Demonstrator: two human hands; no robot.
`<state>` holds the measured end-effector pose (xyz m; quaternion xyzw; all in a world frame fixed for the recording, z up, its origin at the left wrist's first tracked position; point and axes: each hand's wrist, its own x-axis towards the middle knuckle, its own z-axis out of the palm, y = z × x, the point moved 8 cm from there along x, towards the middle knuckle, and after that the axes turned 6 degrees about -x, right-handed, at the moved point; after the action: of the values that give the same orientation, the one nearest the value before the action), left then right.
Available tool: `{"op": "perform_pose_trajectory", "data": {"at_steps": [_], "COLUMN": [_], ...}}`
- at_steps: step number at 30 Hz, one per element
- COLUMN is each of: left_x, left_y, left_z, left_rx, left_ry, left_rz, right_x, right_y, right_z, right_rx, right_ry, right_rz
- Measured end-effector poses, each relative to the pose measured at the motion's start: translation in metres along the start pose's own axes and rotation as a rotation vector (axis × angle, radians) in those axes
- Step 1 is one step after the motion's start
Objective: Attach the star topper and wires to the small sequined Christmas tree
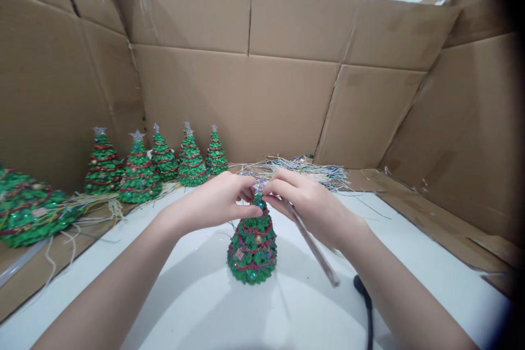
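Note:
A small green Christmas tree [251, 254] with red garlands and tiny ornaments stands upright on the white tabletop in front of me. Its top carries a clear star [259, 186], partly covered by fingers. My left hand [217, 202] is closed about the upper left of the tree, thumb against its side. From the other side, my right hand [309, 202] pinches at the star with thumb and fingertips. A long translucent stick [315, 251] is tucked in that same hand and slants down to the right.
Several finished-looking trees [139, 175] with stars stand at the back left; one tree [30, 208] leans at the left edge. Thin wires [315, 172] lie bunched at the back. Cardboard walls [287, 87] enclose the table [197, 306]. A black cable [368, 306] lies near my right forearm.

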<state>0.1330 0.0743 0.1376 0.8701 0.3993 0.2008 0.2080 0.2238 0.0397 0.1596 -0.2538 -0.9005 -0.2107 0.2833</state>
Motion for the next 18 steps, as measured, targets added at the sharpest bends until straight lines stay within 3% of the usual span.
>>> {"op": "perform_pose_trajectory", "data": {"at_steps": [11, 18], "left_x": [-0.0006, -0.0006], "left_y": [0.0021, 0.0066], "left_z": [-0.0005, -0.0027], "left_rx": [0.008, 0.034], "left_ry": [0.017, 0.049], "left_rz": [0.027, 0.059], "right_x": [0.0030, 0.0023], "right_y": [-0.0101, -0.0009], "right_z": [0.0076, 0.0109], "right_rx": [-0.185, -0.042], "right_ry": [0.151, 0.036], "right_rz": [-0.099, -0.002]}}
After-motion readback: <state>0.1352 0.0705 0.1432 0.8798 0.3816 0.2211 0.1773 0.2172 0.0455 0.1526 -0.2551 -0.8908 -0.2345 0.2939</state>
